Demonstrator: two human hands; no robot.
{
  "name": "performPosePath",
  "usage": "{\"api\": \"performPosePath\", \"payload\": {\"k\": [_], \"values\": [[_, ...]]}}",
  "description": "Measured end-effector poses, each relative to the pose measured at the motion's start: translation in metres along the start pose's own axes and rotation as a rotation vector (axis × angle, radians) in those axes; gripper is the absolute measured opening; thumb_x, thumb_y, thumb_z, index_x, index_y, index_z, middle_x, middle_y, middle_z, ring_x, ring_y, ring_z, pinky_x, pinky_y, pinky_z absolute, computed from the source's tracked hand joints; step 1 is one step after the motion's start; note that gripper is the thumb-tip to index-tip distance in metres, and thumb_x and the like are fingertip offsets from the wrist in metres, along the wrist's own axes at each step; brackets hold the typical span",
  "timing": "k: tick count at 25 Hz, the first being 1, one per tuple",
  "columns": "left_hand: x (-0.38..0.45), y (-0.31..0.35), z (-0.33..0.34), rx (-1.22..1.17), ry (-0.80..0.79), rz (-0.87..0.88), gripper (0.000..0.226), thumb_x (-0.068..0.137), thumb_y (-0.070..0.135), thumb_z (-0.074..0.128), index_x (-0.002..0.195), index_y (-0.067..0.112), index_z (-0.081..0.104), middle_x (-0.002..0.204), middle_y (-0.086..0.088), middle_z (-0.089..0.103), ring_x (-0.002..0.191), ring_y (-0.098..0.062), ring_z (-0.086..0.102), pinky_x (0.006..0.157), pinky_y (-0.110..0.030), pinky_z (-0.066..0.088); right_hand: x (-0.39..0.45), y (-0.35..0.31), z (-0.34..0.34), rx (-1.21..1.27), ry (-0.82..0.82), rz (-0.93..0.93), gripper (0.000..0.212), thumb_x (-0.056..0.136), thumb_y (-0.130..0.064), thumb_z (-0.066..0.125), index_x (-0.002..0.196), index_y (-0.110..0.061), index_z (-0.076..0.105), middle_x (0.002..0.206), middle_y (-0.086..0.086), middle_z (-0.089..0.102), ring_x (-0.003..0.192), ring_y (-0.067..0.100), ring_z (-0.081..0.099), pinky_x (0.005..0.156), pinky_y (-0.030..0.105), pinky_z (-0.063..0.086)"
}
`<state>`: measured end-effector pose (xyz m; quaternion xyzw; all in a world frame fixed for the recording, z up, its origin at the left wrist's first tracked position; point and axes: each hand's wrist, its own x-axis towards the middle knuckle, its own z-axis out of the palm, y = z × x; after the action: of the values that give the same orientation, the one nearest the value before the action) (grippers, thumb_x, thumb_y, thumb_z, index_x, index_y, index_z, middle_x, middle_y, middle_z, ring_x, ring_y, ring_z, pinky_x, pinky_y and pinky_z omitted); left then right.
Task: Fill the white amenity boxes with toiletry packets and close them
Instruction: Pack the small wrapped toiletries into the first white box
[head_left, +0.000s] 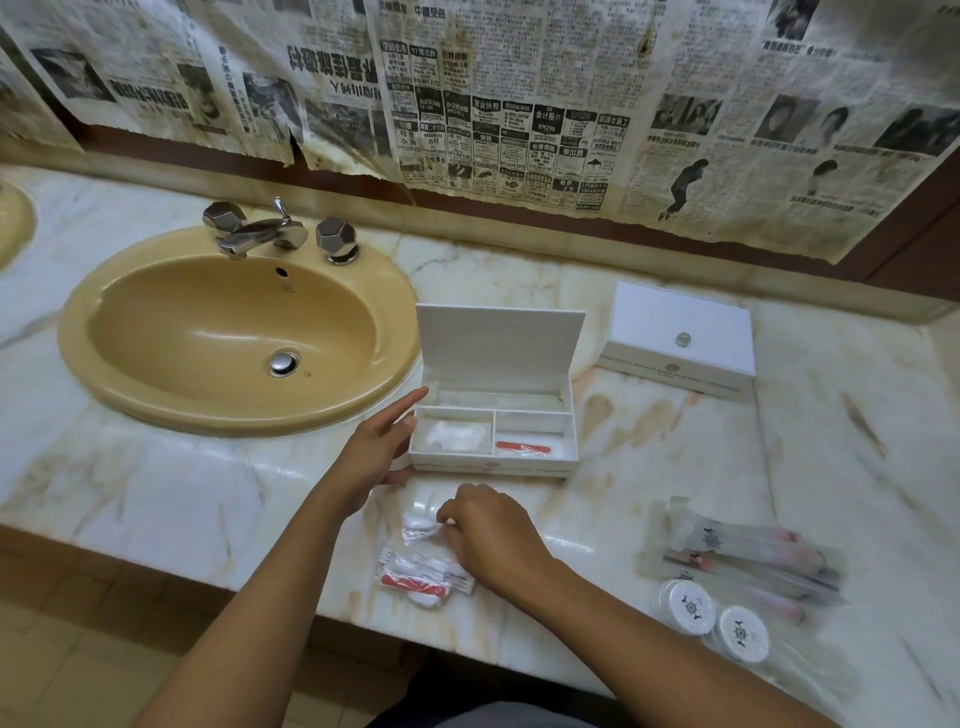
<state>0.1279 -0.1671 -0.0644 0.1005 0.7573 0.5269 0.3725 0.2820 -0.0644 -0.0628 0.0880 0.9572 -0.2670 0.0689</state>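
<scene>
Hands work at a marble table (675, 467): left hand (374, 457), fingers straight, steadies an open white plastic amenity box (493, 452) at twelve o'clock; right hand (488, 535) pinches a clear toiletry packet (418, 527) at six o'clock.

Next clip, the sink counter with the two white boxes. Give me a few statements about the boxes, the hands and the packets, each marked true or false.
1. The box nearer the sink has its lid up. True.
2. The second box is open as well. False: its lid is down.
3. The left hand lies against the open box's left side. True.
4. The right hand reaches into the open box. False: it pinches a clear packet on the counter in front of the box.
5. A red nail file lies in the open box's front right compartment. True.
6. The round white lidded items sit inside the sink. False: they sit on the counter's right end.
</scene>
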Motion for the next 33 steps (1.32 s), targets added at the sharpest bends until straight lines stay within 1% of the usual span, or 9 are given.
{"api": "performPosePath", "payload": {"k": [3,5,7,11,16,20,24,28,33], "values": [[0.000,0.000,0.000,-0.003,-0.008,-0.001,0.034,0.101,0.035,0.045,0.121,0.060,0.055,0.090,-0.006,0.039,0.086,-0.022,0.042,0.074,-0.032,0.049,0.000,-0.004,-0.035,0.102,0.139,0.021,0.021,0.093,-0.026,0.056,0.107,-0.019,0.070,0.103,0.002,0.064,0.100,0.021,0.057,0.080,0.031,0.042],[0.000,0.001,0.001,-0.015,-0.004,-0.004,0.034,0.101,0.033,0.045,0.122,0.059,0.055,0.084,-0.005,0.037,0.084,-0.022,0.041,0.073,-0.032,0.050,0.000,0.003,-0.061,0.118,0.228,0.056,0.019,0.092,-0.024,0.057,0.104,-0.019,0.071,0.099,0.002,0.064,0.098,0.020,0.056,0.079,0.033,0.045],[0.000,0.000,0.001,-0.015,-0.007,-0.010,0.034,0.101,0.035,0.046,0.121,0.061,0.055,0.090,-0.002,0.043,0.087,-0.020,0.046,0.078,-0.034,0.051,0.002,0.016,-0.082,0.092,0.304,0.112,0.018,0.092,-0.024,0.058,0.102,-0.019,0.071,0.098,0.001,0.064,0.096,0.019,0.057,0.078,0.033,0.046],[0.001,0.000,0.000,0.004,-0.008,-0.015,0.033,0.101,0.038,0.046,0.120,0.064,0.054,0.105,0.002,0.041,0.095,-0.020,0.047,0.079,-0.035,0.052,0.012,0.043,-0.098,-0.084,0.234,0.243,0.022,0.095,-0.019,0.052,0.107,-0.019,0.070,0.102,0.001,0.061,0.098,0.021,0.056,0.070,0.028,0.038],[-0.001,0.002,0.002,-0.010,0.002,-0.021,0.032,0.101,0.039,0.045,0.121,0.062,0.054,0.106,0.006,0.054,0.109,-0.018,0.057,0.080,-0.037,0.052,0.022,0.056,-0.088,-0.268,0.151,0.270,0.025,0.088,-0.005,0.053,0.099,-0.017,0.072,0.100,0.004,0.065,0.092,0.024,0.056,0.081,0.030,0.035],[-0.002,0.003,0.003,-0.015,0.001,-0.022,0.031,0.101,0.039,0.045,0.120,0.062,0.055,0.108,0.003,0.051,0.107,-0.020,0.056,0.077,-0.034,0.051,0.026,0.057,-0.084,-0.327,0.107,0.270,0.025,0.083,0.000,0.051,0.095,-0.012,0.070,0.093,0.005,0.063,0.094,0.026,0.055,0.079,0.032,0.033],[-0.002,0.003,0.002,-0.016,0.002,-0.028,0.032,0.101,0.039,0.045,0.122,0.061,0.054,0.108,0.003,0.052,0.114,-0.023,0.056,0.081,-0.037,0.051,0.030,0.056,-0.082,-0.275,0.125,0.278,0.021,0.089,-0.012,0.052,0.101,-0.013,0.069,0.103,0.005,0.067,0.099,0.025,0.056,0.085,0.033,0.035],[-0.002,0.002,0.002,-0.017,0.001,-0.028,0.032,0.101,0.039,0.045,0.125,0.059,0.053,0.109,0.008,0.057,0.115,-0.019,0.055,0.084,-0.039,0.051,0.029,0.048,-0.079,-0.218,0.108,0.276,0.025,0.094,-0.025,0.048,0.101,-0.016,0.069,0.102,0.003,0.067,0.102,0.024,0.054,0.083,0.034,0.031],[-0.001,0.000,0.002,-0.016,-0.003,-0.021,0.032,0.101,0.039,0.045,0.122,0.061,0.054,0.099,-0.002,0.050,0.098,-0.018,0.054,0.080,-0.036,0.050,0.014,0.011,-0.076,-0.119,0.230,0.140,0.026,0.094,-0.030,0.049,0.112,-0.021,0.066,0.108,0.002,0.064,0.105,0.024,0.053,0.090,0.037,0.033]]}}
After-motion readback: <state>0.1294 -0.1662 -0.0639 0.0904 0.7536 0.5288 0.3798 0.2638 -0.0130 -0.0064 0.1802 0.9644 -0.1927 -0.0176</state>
